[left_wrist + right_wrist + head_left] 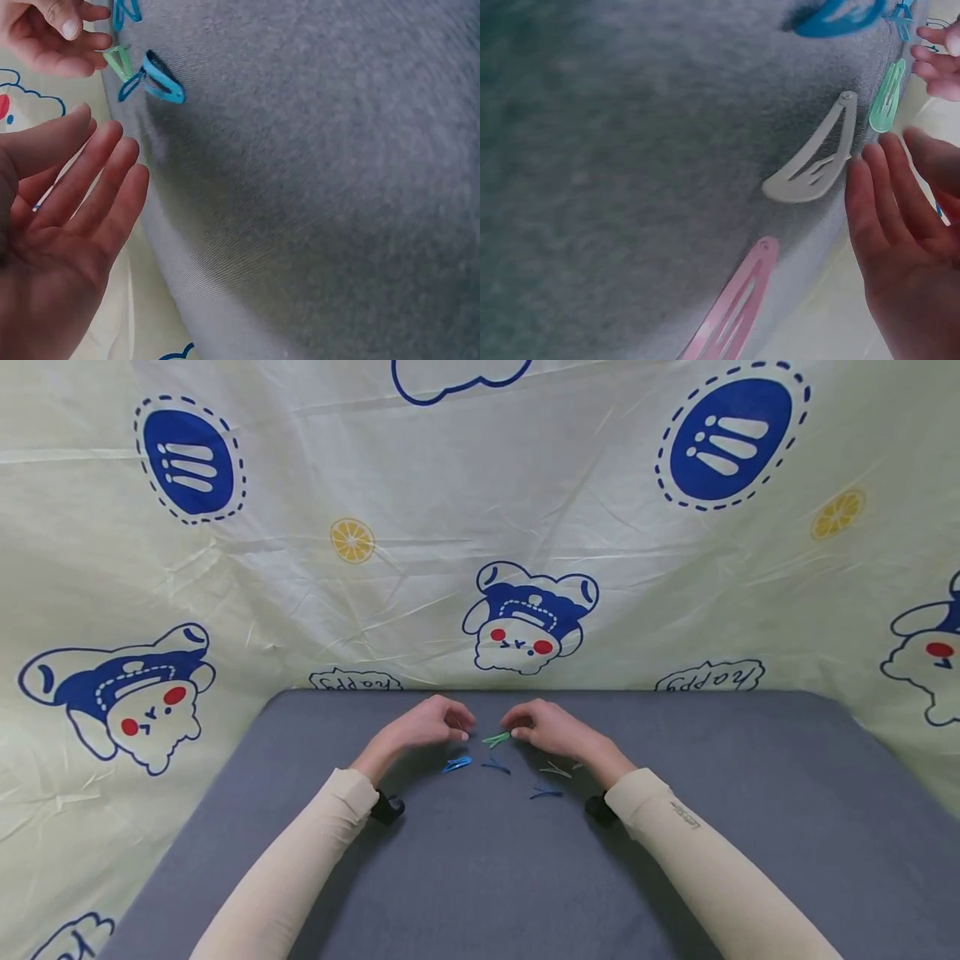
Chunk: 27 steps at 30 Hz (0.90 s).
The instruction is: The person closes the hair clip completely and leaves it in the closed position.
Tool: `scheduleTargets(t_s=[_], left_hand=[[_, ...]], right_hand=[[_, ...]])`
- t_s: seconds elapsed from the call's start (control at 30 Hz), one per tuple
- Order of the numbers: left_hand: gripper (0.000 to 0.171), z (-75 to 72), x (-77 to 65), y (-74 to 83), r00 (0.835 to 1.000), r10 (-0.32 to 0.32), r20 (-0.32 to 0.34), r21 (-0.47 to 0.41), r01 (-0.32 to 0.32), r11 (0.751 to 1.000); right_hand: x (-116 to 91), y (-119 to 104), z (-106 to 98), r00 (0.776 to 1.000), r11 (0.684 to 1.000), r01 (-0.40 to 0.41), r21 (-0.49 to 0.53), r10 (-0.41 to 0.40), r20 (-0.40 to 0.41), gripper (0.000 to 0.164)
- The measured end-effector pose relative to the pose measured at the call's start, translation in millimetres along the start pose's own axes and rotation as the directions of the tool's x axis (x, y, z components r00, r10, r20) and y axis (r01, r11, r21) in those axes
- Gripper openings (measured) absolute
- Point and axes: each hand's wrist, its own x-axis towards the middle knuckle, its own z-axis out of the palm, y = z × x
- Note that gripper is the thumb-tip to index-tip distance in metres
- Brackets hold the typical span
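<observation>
Several snap hair clips lie on the grey table. A green hair clip (pixel 885 112) sits just beyond the fingertips of my right hand (pixel 555 731), whose fingers are slightly bent with nothing between them. Across from it, my left hand (pixel 433 723) hovers with relaxed fingers, its palm facing inward and holding nothing. Nearest to the left hand is a bright blue hair clip (pixel 457 764), spread in a V in the left wrist view. Close by the right hand lie a whitish hair clip (pixel 795 193) and a pink hair clip (pixel 766 249), cut off by the frame's edge.
Two darker blue hair clips, one in the middle (pixel 496 767) and one nearer me (pixel 546 793), lie between my forearms. The grey table (pixel 480 877) ends at the back against a pale printed cloth (pixel 420 610). Black bands are on both wrists.
</observation>
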Motion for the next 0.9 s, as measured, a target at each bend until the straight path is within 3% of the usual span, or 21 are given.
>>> scheduleTargets(t_s=[0.4, 0.63, 0.9], left_hand=[[0.022, 4.4, 7.7, -12.0, 0.997, 0.038, 0.060, -0.049, -0.035, 0.998], [0.023, 1.5, 14.4, -16.1, 0.995, 0.010, 0.103, -0.099, 0.001, 0.995], [0.023, 2.0, 18.0, -13.5, 0.994, -0.007, 0.106, -0.131, 0.021, 0.991]], right_hand=[[13, 8, 5, 0.997, 0.995, 0.005, 0.095, -0.012, 0.073, 0.020], [22, 16, 7, 0.996, 0.992, 0.021, 0.128, -0.032, 0.079, 0.016], [22, 17, 7, 0.999, 0.992, 0.002, 0.129, -0.009, 0.051, 0.014]])
